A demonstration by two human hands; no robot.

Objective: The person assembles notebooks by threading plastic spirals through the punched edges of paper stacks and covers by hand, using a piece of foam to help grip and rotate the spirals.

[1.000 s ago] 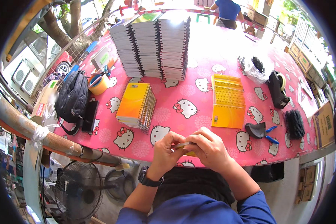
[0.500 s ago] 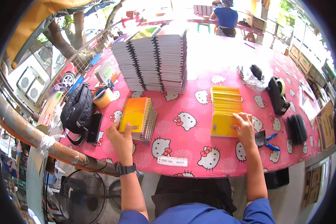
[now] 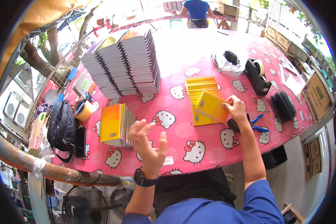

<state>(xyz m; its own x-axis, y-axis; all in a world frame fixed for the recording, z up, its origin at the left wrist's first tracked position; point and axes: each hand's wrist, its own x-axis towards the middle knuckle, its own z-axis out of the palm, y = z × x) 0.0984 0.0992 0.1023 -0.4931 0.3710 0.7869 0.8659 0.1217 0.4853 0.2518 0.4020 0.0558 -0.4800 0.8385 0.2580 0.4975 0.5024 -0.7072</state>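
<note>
My right hand [image 3: 236, 109] pinches the corner of a small yellow spiral notebook [image 3: 212, 107]. That notebook is turned at an angle over an overlapping row of yellow spiral notebooks [image 3: 201, 84], right of the middle of the table. My left hand [image 3: 148, 145], a dark watch on its wrist, hovers with fingers spread and holds nothing. Just left of it stands a short stack of orange-yellow spiral notebooks [image 3: 111, 120].
Tall stacks of black-bound books [image 3: 128, 71] rise at the back left. A black bag [image 3: 62, 125], phone [image 3: 80, 142] and tape roll [image 3: 83, 111] lie left. Blue-handled pliers [image 3: 258, 125], a tape dispenser [image 3: 258, 78] and black binding coils [image 3: 282, 106] lie right. Someone [image 3: 197, 13] sits beyond.
My right hand has raised and turned one yellow notebook from the row. My left hand has left the short stack and moved right, fingers spreading. The whole view has shifted.
</note>
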